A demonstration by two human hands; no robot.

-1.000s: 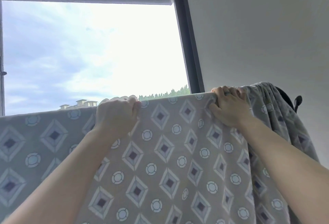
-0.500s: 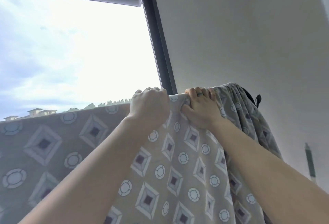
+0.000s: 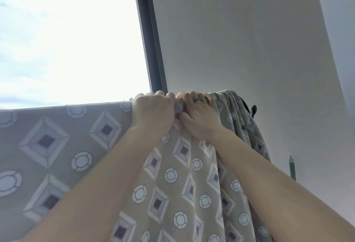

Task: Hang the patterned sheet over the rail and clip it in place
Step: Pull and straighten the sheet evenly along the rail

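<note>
A: Where is the patterned sheet?

B: Draped over a high horizontal line, hanging down toward the camera. Its top edge runs from the left border to the middle, in front of the window. The rail itself is hidden under the cloth. The grey fabric carries diamond and ring motifs; left of the hands it hangs flat, right of them it is bunched into folds.

A: And the 2 hands?

B: Both are raised to the top edge, side by side and touching. The left hand is curled over the edge, fingers closed on the cloth. The right hand grips the gathered cloth just beside it, fingers hooked over the top, a dark ring on 1 finger.

A: Anything else nearby?

B: A dark clip-like piece shows past the bunched folds on the right. Lower right, a thin green upright object stands against the pale wall.
</note>
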